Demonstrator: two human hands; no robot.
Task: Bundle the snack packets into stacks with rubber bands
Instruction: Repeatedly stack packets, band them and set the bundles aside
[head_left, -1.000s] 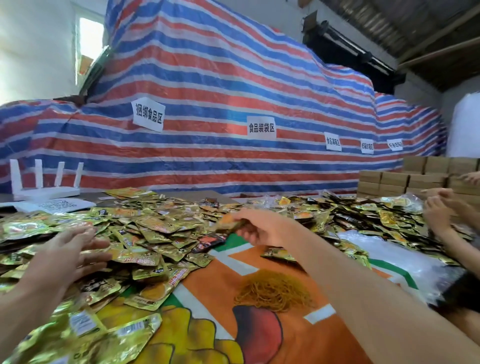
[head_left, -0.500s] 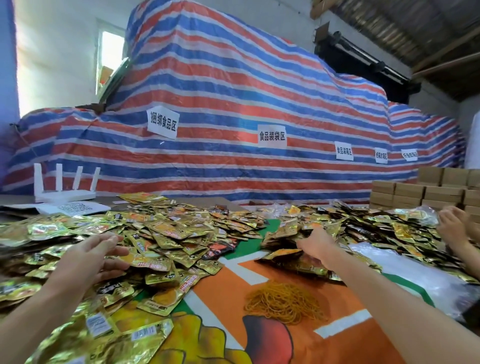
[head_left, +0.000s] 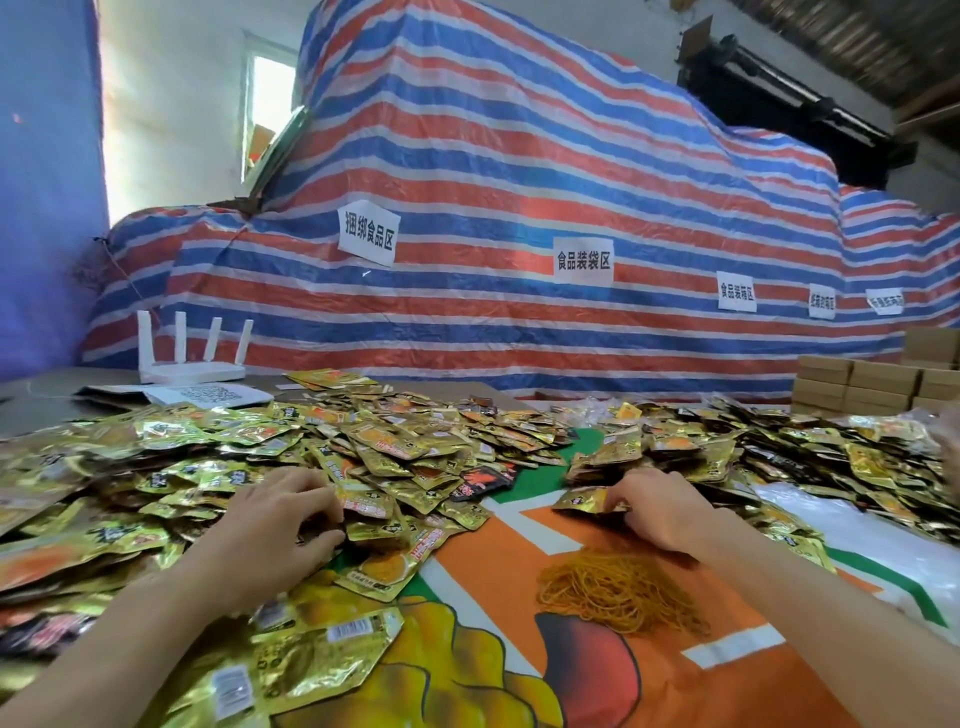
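Packets (head_left: 415, 441) heap the bench (head_left: 36, 400); left grip (head_left: 280, 525) curls round some, right grip (head_left: 660, 512) pinches one packet (head_left: 582, 501) near bands (head_left: 618, 587).

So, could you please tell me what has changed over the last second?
The right hand, raised in the air a second ago, came down and now pinches a small stack on the mat. The left hand, then open and hovering, dropped onto the pile and curls its fingers into it. The rubber bands and router stayed put.
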